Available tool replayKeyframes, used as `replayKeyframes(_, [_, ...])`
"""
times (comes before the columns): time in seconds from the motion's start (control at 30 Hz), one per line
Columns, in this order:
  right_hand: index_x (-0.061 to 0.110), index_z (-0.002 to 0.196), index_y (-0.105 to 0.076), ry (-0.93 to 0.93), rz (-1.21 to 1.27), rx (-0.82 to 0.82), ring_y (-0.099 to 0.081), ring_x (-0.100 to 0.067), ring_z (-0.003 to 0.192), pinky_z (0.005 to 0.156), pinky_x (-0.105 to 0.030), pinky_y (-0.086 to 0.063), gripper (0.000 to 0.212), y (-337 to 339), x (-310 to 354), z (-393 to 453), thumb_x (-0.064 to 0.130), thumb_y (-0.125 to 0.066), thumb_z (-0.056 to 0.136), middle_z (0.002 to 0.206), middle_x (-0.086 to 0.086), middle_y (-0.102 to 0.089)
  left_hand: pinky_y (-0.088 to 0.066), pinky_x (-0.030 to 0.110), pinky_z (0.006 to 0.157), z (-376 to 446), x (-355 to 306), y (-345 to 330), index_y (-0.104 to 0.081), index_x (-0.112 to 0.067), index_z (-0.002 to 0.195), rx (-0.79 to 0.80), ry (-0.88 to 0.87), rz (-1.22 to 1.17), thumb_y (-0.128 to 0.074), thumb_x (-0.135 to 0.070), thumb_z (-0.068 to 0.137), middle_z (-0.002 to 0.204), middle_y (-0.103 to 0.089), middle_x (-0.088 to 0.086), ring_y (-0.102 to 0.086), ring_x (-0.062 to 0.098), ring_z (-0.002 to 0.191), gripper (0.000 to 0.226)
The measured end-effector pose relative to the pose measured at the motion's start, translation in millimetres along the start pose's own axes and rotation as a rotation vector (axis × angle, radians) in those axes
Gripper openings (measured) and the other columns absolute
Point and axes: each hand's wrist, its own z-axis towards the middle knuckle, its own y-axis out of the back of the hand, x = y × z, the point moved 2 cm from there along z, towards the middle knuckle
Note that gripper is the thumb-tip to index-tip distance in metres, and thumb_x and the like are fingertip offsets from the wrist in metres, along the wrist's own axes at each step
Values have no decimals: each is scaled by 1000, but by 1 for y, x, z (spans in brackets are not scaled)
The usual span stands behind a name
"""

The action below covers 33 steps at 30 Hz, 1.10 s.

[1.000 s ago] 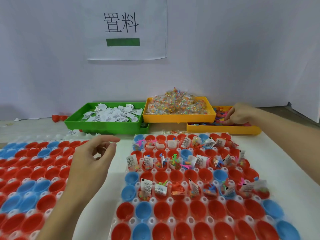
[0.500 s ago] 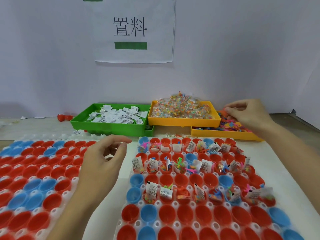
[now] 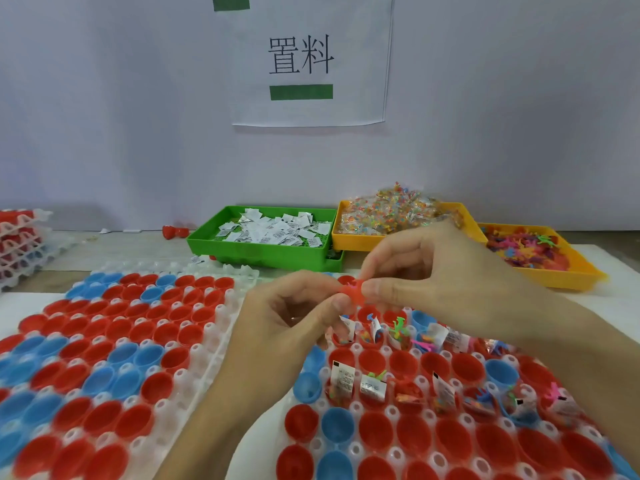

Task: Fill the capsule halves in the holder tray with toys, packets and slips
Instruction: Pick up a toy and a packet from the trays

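Observation:
My left hand [image 3: 294, 317] and my right hand [image 3: 433, 271] meet above the far rows of the right holder tray [image 3: 391, 455]. Both pinch a small red plastic toy [image 3: 351, 292] between their fingertips. The tray holds red and blue capsule halves; its far rows carry slips, packets and toys, its near rows hold nothing. Behind it stand a green tray of white slips [image 3: 270, 233], a yellow tray of clear packets [image 3: 384, 216] and an orange tray of coloured toys [image 3: 533, 251].
A second holder tray [image 3: 104, 341] of unfilled red and blue halves lies to the left. A stack of more holder trays [image 3: 20, 244] sits at the far left edge. Two loose red halves [image 3: 175, 232] lie near the green tray. A paper sign [image 3: 301, 60] hangs on the wall.
My right hand came back from the orange toy tray with a red toy. My left hand rose to meet it, and both now pinch the toy over the right tray. The view shifted left.

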Motion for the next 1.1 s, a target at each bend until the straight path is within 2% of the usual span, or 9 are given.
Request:
replayKeyframes(0.2, [22, 91, -71, -84, -4, 20, -75, -10, 74, 79, -23, -59, 3, -13, -4, 1, 21, -73, 89, 77, 4, -77, -54, 24, 59, 0, 2, 4, -73, -6, 87, -23, 30, -25, -66, -21, 83, 74, -73, 9, -66, 18, 63, 17])
replayKeyframes(0.37, [18, 94, -70, -141, 36, 53, -75, -9, 74, 69, -19, -60, 3, -22, -4, 1, 17, -71, 91, 76, 4, -78, -53, 24, 61, 0, 3, 5, -73, -3, 89, -22, 59, -48, -66, -21, 82, 74, -72, 10, -63, 18, 62, 20])
replayKeyframes(0.47, [19, 92, -68, -147, 16, 23, -75, -6, 73, 70, -20, -60, 3, -26, -6, 0, 20, -70, 92, 74, 7, -77, -54, 22, 64, 0, 1, 6, -72, -4, 91, 16, 66, -34, -70, -17, 78, 78, -74, 7, -67, 14, 68, 19])
replayKeyframes(0.6, [29, 88, -69, -107, -117, 47, -71, 4, 74, 74, -16, -53, 4, -29, -5, 0, 28, -69, 92, 75, 15, -76, -53, 19, 65, 1, 1, 21, -73, -7, 88, 117, 139, 75, -72, -11, 80, 80, -73, 7, -67, 14, 71, 9])
replayKeyframes(0.63, [30, 88, -70, -101, -121, 43, -72, 3, 75, 74, -17, -53, 5, -28, -5, 0, 28, -68, 92, 76, 15, -76, -52, 19, 65, 1, 1, 28, -73, -9, 86, 152, 180, 122, -73, -8, 82, 80, -73, 7, -67, 13, 71, 4])
replayKeyframes(0.7, [30, 89, -70, -97, -119, 23, -72, 0, 77, 76, -21, -56, 7, -23, -5, 0, 27, -66, 93, 79, 14, -76, -51, 21, 66, -1, 5, 41, -74, -16, 82, 239, 267, 247, -71, -5, 86, 80, -73, 3, -66, 10, 73, 12])
replayKeyframes(0.83, [30, 90, -71, -91, -143, -14, -72, -2, 79, 84, -31, -57, 7, -13, -5, 1, 28, -65, 93, 83, 15, -76, -47, 19, 70, -4, 10, 49, -76, -21, 81, 414, 369, 402, -73, -15, 88, 82, -73, -3, -63, 7, 78, 10])
replayKeyframes(0.97, [31, 89, -72, -85, -164, -26, -71, 0, 79, 84, -29, -56, 8, -10, -5, 0, 28, -66, 92, 82, 18, -75, -51, 32, 79, -5, 12, 48, -78, -20, 82, 476, 388, 407, -76, -19, 84, 83, -74, -1, -62, 12, 77, 4])
replayKeyframes(1.1, [31, 89, -72, -76, -182, -24, -71, 1, 81, 85, -29, -56, 8, -10, -4, 0, 28, -66, 92, 83, 19, -75, -54, 27, 78, -4, 15, 48, -77, -21, 81, 487, 401, 427, -76, -18, 84, 83, -75, 0, -64, 9, 76, 4])
